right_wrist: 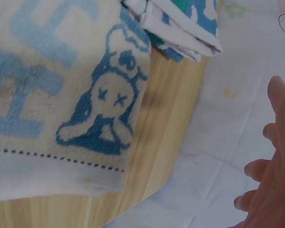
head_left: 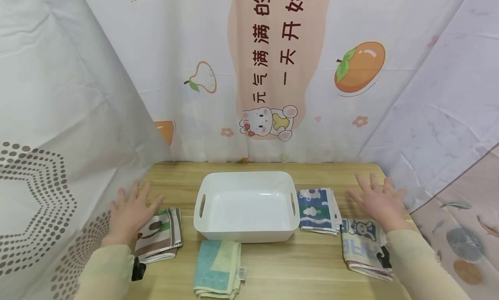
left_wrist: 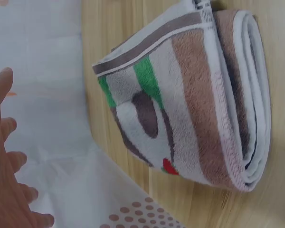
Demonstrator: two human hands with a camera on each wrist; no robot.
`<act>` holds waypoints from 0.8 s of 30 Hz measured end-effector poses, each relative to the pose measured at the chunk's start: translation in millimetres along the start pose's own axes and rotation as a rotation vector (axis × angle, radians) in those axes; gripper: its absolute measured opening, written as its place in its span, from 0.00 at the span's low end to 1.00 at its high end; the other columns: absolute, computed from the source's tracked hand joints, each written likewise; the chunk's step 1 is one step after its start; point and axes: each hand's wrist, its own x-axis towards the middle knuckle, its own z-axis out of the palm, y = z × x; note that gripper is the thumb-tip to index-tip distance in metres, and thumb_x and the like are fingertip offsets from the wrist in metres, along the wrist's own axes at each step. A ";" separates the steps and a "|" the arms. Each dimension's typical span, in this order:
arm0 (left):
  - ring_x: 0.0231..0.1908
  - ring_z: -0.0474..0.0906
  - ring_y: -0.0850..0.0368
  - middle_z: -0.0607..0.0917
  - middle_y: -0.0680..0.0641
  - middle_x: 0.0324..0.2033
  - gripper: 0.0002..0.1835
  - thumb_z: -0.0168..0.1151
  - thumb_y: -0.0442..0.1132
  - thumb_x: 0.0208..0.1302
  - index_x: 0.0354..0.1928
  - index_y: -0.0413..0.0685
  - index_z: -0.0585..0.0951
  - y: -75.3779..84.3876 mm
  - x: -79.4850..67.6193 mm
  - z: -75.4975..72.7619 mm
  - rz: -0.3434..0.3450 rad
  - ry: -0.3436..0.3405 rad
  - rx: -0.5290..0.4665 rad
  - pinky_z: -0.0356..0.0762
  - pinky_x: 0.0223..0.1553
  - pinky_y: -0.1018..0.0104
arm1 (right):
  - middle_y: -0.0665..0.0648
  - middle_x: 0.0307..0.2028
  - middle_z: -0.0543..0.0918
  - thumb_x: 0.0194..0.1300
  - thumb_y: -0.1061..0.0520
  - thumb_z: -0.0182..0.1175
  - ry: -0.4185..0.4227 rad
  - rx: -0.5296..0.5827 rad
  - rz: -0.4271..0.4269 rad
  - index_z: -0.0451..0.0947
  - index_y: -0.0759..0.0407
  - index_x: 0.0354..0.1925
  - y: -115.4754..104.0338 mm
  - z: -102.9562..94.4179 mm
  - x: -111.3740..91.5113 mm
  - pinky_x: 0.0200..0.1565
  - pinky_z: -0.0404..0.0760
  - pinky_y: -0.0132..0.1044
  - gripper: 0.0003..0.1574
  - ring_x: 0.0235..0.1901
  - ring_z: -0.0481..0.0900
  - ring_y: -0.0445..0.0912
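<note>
My left hand (head_left: 130,215) is spread with fingers apart at the table's left side, holding nothing. Below and beside it lies a folded brown, white and green striped towel (left_wrist: 194,104). On the right, my right hand (head_left: 380,202) is also spread and holds nothing. A folded cream towel with blue letters and a cartoon figure (right_wrist: 95,104) lies just below that hand, its near corner partly hidden by the sleeve. Left of it is a folded blue and green patterned towel (head_left: 317,211). A folded teal and pale yellow towel (head_left: 216,265) with a white tag lies at the front.
A white plastic basket (head_left: 249,237) with side handle holes stands mid-table, its inside bare. The wooden table (head_left: 292,274) has rounded far corners. Printed white curtains (head_left: 195,131) hang behind it and along both sides. A black band (head_left: 138,269) is on the left wrist.
</note>
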 end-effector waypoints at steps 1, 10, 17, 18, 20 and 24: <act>0.62 0.34 0.18 0.40 0.32 0.70 0.44 0.34 0.70 0.66 0.74 0.54 0.41 -1.6 0.1 -1.3 0.010 0.000 -0.005 0.33 0.51 0.20 | 0.74 0.69 0.43 0.64 0.22 0.28 -0.001 -0.007 -0.007 0.37 0.46 0.75 -2.3 -0.4 0.5 0.50 0.24 0.77 0.51 0.63 0.34 0.78; 0.59 0.39 0.15 0.40 0.27 0.69 0.45 0.35 0.69 0.67 0.74 0.51 0.36 -16.3 3.0 -10.9 0.031 -0.079 -0.067 0.41 0.52 0.22 | 0.74 0.69 0.44 0.65 0.22 0.29 -0.047 0.079 -0.032 0.37 0.50 0.74 -27.0 -7.6 8.2 0.55 0.32 0.75 0.52 0.63 0.36 0.78; 0.56 0.46 0.13 0.44 0.20 0.65 0.46 0.34 0.70 0.66 0.73 0.54 0.31 -28.4 4.7 -9.7 0.006 -0.147 -0.126 0.45 0.48 0.20 | 0.74 0.69 0.43 0.64 0.22 0.31 -0.092 0.166 -0.071 0.37 0.54 0.74 -47.6 -11.1 13.7 0.56 0.38 0.75 0.55 0.62 0.38 0.79; 0.56 0.47 0.13 0.45 0.20 0.65 0.46 0.34 0.70 0.66 0.73 0.55 0.31 -29.5 4.7 -9.1 0.002 -0.154 -0.128 0.46 0.48 0.20 | 0.74 0.70 0.43 0.64 0.22 0.31 -0.100 0.178 -0.077 0.37 0.54 0.74 -49.8 -10.7 14.7 0.56 0.38 0.75 0.56 0.62 0.39 0.78; 0.56 0.47 0.13 0.45 0.20 0.65 0.46 0.34 0.70 0.66 0.73 0.55 0.31 -32.0 4.6 -7.2 -0.001 -0.169 -0.146 0.46 0.47 0.20 | 0.73 0.70 0.42 0.64 0.22 0.32 -0.116 0.201 -0.089 0.36 0.54 0.74 -53.7 -10.0 16.1 0.57 0.38 0.74 0.56 0.63 0.39 0.78; 0.57 0.48 0.15 0.48 0.19 0.64 0.47 0.37 0.69 0.67 0.73 0.48 0.33 -38.8 2.4 -1.4 -0.002 -0.200 -0.194 0.48 0.48 0.21 | 0.74 0.69 0.44 0.65 0.24 0.35 -0.114 0.238 -0.132 0.39 0.56 0.74 -60.4 -7.1 18.7 0.59 0.46 0.71 0.54 0.63 0.45 0.76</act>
